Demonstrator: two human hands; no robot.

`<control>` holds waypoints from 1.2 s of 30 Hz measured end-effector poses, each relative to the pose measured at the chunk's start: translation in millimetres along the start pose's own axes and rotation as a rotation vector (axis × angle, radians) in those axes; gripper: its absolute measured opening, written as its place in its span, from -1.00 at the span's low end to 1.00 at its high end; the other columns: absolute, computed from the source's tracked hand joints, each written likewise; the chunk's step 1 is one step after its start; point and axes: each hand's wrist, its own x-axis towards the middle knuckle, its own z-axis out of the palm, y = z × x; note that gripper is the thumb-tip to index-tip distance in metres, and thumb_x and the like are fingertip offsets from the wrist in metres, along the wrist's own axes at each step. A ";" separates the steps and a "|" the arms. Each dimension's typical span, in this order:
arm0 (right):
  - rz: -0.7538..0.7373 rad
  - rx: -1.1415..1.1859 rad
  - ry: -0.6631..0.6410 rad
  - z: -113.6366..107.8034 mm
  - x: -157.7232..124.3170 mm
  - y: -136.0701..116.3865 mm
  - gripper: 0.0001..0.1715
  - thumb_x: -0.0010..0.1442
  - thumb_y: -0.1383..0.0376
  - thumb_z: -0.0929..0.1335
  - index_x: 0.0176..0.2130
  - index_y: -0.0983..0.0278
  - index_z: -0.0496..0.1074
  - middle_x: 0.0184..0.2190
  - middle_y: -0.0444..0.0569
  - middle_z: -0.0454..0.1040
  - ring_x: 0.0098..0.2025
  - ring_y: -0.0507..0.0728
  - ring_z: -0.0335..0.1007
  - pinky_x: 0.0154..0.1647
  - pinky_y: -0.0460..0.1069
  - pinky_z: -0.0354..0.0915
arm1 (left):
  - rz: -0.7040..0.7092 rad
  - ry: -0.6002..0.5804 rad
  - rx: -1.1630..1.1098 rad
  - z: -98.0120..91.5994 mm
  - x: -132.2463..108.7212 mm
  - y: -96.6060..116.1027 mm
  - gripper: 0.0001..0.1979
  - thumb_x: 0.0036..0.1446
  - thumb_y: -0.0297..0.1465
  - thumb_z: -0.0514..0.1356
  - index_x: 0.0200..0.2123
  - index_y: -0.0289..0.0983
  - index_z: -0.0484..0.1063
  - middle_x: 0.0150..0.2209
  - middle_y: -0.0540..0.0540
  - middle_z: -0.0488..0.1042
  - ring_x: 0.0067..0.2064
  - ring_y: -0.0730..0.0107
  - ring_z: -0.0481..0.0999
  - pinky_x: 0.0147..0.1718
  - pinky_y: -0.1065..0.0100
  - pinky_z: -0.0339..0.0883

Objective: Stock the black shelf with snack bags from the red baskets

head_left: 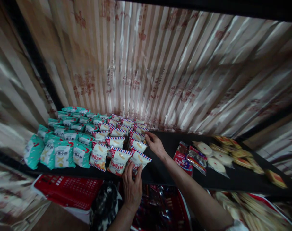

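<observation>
On a black shelf (165, 173) stand rows of white snack packets with red-and-blue striped edges (117, 141), next to rows of teal packets (64, 150). My left hand (133, 187) grips the bottom of the front striped packet (138, 158) at the shelf's front edge. My right hand (154, 144) reaches further back, its fingertips on a striped packet (139, 136) at the right end of the rows.
Flat clear-wrapped round cakes (217, 157) and red-wrapped packets (183, 158) lie on the right part of the shelf. A red plastic basket (66, 191) sits below the shelf at the left. Striped wall covering (148, 64) backs the shelf.
</observation>
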 end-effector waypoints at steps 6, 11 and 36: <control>-0.320 -0.124 0.231 -10.5 -7.9 -18.3 -0.60 0.22 0.10 0.23 -0.15 0.27 0.50 -0.14 0.09 0.50 -0.05 0.20 0.37 0.02 0.12 0.30 | 0.018 -0.007 -0.026 -3.7 -0.5 -1.3 -0.53 0.11 -0.58 0.10 0.07 -0.11 0.34 0.13 -0.22 0.16 0.18 0.10 0.17 0.00 0.08 0.32; -0.558 -0.210 0.142 -6.3 -14.0 -51.5 -0.69 0.26 0.20 0.23 -0.15 0.24 0.50 -0.20 0.04 0.53 -0.07 0.18 0.36 0.01 0.12 0.30 | 0.011 -0.018 -0.060 -13.0 0.0 -4.3 -0.54 0.12 -0.57 0.07 0.08 -0.14 0.32 0.14 -0.22 0.15 0.19 0.10 0.15 0.01 0.08 0.31; -0.463 -0.463 -0.311 56.0 -50.6 -123.1 -0.73 0.17 0.32 0.32 -0.11 0.33 0.46 -0.28 0.06 0.50 -0.16 0.16 0.37 -0.13 0.00 0.28 | -0.118 -0.062 -0.073 -79.6 12.7 -77.0 -0.61 0.19 -0.45 0.05 0.10 -0.25 0.25 0.10 -0.24 0.24 0.12 0.20 0.29 -0.02 0.20 0.36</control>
